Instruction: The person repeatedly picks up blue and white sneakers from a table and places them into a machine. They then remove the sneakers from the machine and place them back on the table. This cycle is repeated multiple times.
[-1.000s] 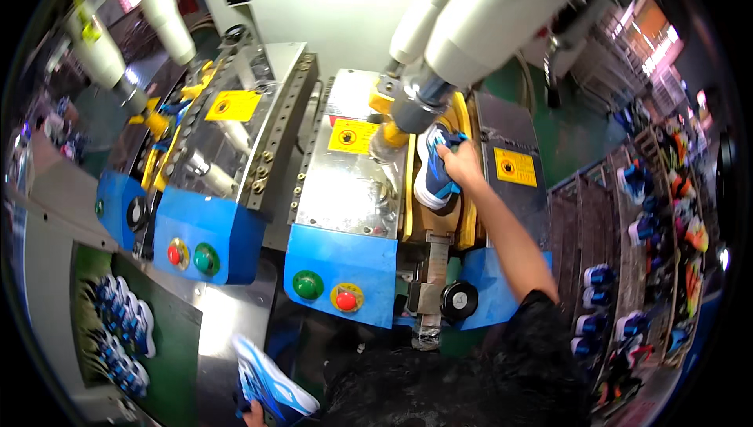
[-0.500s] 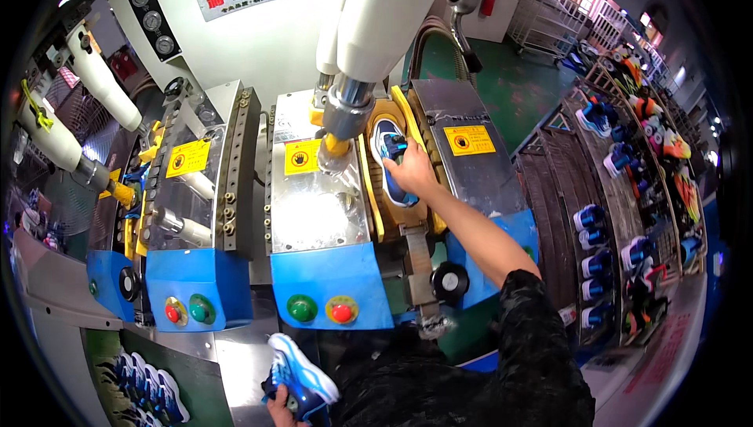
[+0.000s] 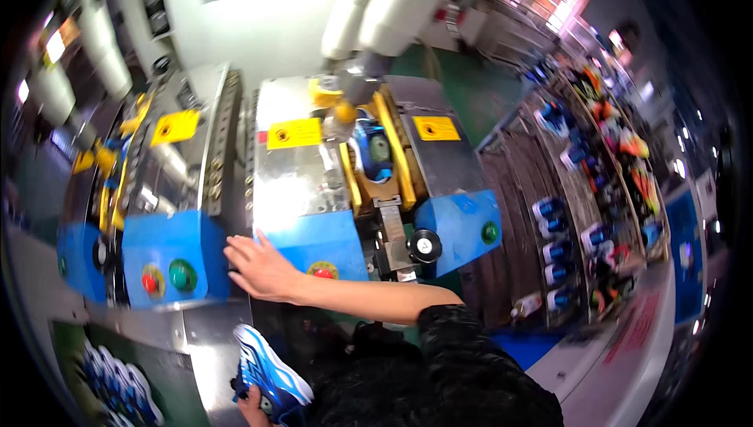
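Note:
My right hand [image 3: 265, 268] is over the blue front panel [image 3: 318, 237] of the middle press, its fingers spread and nothing in them. Just beside its wrist, a red button [image 3: 322, 270] is partly covered; whether the palm touches the panel I cannot tell. Low in the view, my left hand [image 3: 252, 409] is closed around a blue and white sneaker [image 3: 271, 368], its white sole turned to the right. Another blue sneaker [image 3: 376, 152] sits in the press between yellow side pads [image 3: 401, 156], under the lowered press head.
To the left stands a second press with a red button [image 3: 151, 282] and a green button [image 3: 183, 275]. Several sneakers [image 3: 118, 384] lie on a green surface at lower left. A rack [image 3: 522, 184] with many shoes is on the right. A black round knob [image 3: 424, 246] juts out in front.
My right hand has let go of the sneaker in the press and swung left and down to the blue panel. The press head now stands over that sneaker. The view has shifted.

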Demonstrator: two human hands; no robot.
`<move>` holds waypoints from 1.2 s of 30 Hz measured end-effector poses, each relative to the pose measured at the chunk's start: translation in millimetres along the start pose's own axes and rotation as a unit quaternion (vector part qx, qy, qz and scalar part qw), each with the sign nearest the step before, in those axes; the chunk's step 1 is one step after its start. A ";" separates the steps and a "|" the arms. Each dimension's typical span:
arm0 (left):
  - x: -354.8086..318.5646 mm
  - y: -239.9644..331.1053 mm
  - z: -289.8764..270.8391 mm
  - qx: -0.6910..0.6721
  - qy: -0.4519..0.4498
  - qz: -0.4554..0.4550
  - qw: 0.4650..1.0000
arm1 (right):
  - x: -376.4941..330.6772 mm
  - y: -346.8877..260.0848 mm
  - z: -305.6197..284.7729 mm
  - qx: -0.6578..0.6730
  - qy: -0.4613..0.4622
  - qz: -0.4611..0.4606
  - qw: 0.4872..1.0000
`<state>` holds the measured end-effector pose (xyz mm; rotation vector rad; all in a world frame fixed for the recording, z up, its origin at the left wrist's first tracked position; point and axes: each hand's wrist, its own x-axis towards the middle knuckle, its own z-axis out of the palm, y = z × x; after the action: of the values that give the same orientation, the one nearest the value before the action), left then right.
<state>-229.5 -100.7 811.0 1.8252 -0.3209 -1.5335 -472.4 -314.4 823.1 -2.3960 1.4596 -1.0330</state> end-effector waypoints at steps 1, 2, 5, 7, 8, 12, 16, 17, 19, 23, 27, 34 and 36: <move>-2.8 -13.1 -1.7 -0.034 0.037 -0.014 0.999 | -4.9 -14.6 -10.7 0.091 0.043 -0.015 0.995; -13.4 -17.7 -12.9 -0.129 -0.044 0.038 0.990 | -23.0 -42.9 -6.3 0.157 0.048 0.006 0.986; -81.2 -7.2 -43.9 -0.207 -0.001 0.142 0.968 | -102.4 -132.5 23.0 0.350 -0.062 0.051 0.933; -84.3 -13.6 -81.7 -0.182 0.099 0.173 0.963 | -134.4 -181.1 37.5 0.440 -0.128 0.066 0.886; -74.4 -30.4 -101.5 -0.149 0.125 0.202 0.960 | -153.9 -204.8 33.0 0.466 -0.158 0.099 0.865; 28.9 -54.9 -157.7 0.094 0.355 0.346 0.864 | -131.2 -275.3 8.6 0.457 -0.292 0.025 0.840; 86.2 -78.4 -184.3 0.094 0.348 0.348 0.866 | -120.8 -296.6 48.9 0.317 -0.336 -0.006 0.887; 85.6 -76.6 -184.1 0.072 0.323 0.337 0.882 | -106.3 -289.0 57.8 0.324 -0.366 0.087 0.868; 113.0 -88.6 -192.3 0.064 0.195 0.402 0.892 | -97.3 -283.0 92.5 0.376 -0.292 0.195 0.858; 121.5 -146.6 -300.8 0.098 0.088 0.274 0.953 | -75.7 -354.8 129.9 0.338 -0.356 0.126 0.862; 152.1 -143.4 -504.0 0.261 0.442 0.250 0.821 | 76.0 -478.5 245.5 0.292 -0.491 -0.105 0.814; 168.2 -160.6 -647.3 0.359 0.585 0.181 0.705 | 122.6 -486.1 494.0 -0.124 -0.584 -0.397 0.697; 166.6 -140.2 -669.2 0.338 0.578 0.196 0.716 | 142.1 -502.0 487.0 -0.108 -0.540 -0.435 0.713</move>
<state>402.3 140.0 615.8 2.6403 -0.6161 0.2677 237.0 -278.4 754.4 -2.9156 -0.0127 0.6147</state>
